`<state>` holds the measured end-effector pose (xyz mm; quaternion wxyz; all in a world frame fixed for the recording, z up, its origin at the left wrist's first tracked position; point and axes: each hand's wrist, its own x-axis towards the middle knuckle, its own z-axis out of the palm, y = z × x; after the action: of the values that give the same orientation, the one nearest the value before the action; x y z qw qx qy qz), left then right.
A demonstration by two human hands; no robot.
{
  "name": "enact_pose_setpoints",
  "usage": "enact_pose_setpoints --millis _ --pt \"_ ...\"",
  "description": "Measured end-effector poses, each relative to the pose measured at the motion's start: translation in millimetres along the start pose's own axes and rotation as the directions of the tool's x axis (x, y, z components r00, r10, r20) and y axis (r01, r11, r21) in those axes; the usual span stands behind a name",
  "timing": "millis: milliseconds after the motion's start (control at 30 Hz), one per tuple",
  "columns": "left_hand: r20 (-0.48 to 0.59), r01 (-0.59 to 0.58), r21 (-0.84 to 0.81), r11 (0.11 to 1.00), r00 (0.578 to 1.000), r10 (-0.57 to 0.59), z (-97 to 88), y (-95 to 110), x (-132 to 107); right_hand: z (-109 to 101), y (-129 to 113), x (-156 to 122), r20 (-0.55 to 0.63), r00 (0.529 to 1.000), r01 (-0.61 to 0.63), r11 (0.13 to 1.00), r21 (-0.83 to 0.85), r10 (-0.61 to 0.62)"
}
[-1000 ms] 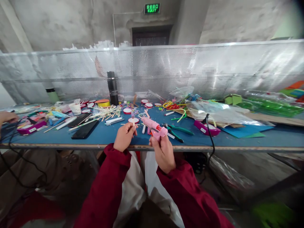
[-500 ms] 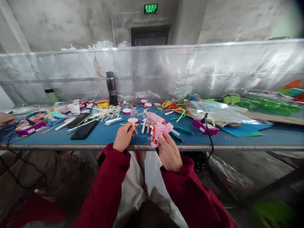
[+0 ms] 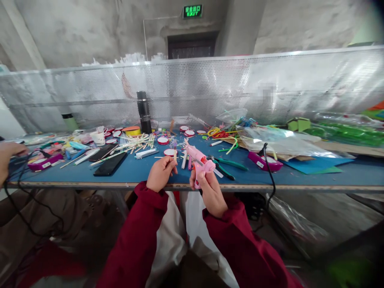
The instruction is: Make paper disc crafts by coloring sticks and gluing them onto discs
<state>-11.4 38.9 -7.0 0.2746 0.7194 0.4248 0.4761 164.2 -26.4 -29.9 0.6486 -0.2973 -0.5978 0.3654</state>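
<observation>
My right hand [image 3: 211, 191] is wrapped round the grip of a pink glue gun [image 3: 199, 160], whose nozzle points up and to the left over the blue table [image 3: 138, 170]. My left hand [image 3: 161, 174] pinches a short thin stick [image 3: 175, 147] upright, just left of the nozzle. Both hands hover at the table's near edge, in dark red sleeves. A black cord [image 3: 269, 168] hangs over the edge at the right.
Green-handled pliers [image 3: 229, 165], a black phone [image 3: 109, 164], scattered sticks [image 3: 136, 142], red-rimmed discs [image 3: 163, 140] and a black flask [image 3: 144, 112] lie on the table. Plastic bags [image 3: 276, 142] fill the right. A perforated metal screen [image 3: 210, 88] closes the back. Another person's hand [image 3: 7, 154] shows at far left.
My right hand tipped the glue gun upright, then brought it back close to the stick. The left hand stayed almost still. The view shifted slightly.
</observation>
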Motion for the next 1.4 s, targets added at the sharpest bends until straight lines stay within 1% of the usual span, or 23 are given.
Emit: enact_pose_setpoints --millis 33,100,233,467,567,767,1000,1233,1400 --pt "-0.005 -0.003 0.002 1.0 1.0 0.003 0.0 0 0 0 -1 0 0.017 1.0 0.023 0.999 -0.044 -0.023" --pt "-0.016 -0.008 -0.001 1.0 1.0 0.008 -0.1 0 0 0 -1 0 0.032 0.998 0.052 0.996 -0.074 -0.05" --pt "-0.045 -0.016 -0.008 1.0 0.999 0.016 -0.1 1 0 -1 3 2 0.044 0.998 0.043 0.997 -0.069 -0.04" --pt "-0.067 -0.003 -0.017 1.0 0.998 0.002 0.7 1 -1 -7 11 0 0.113 0.991 0.084 0.983 -0.166 -0.066" --pt "-0.08 0.011 -0.022 1.0 0.997 -0.013 1.2 1 -1 -8 12 1 0.127 0.99 0.084 0.981 -0.175 -0.062" --pt "-0.093 -0.008 -0.044 0.999 0.996 0.004 1.5 -2 0 -8 11 2 0.135 0.99 0.065 0.978 -0.2 -0.038" --pt "-0.088 -0.012 -0.028 1.0 0.996 0.01 1.3 -2 -1 -9 10 2 0.136 0.99 0.066 0.965 -0.254 -0.032" --pt "-0.085 -0.008 -0.018 1.0 0.996 0.007 1.1 -2 -2 -7 10 2 0.116 0.993 0.053 0.976 -0.211 -0.029" --pt "-0.083 -0.011 -0.028 1.0 0.997 0.009 1.2 -3 -2 -8 10 2 0.119 0.992 0.061 0.97 -0.235 -0.033"
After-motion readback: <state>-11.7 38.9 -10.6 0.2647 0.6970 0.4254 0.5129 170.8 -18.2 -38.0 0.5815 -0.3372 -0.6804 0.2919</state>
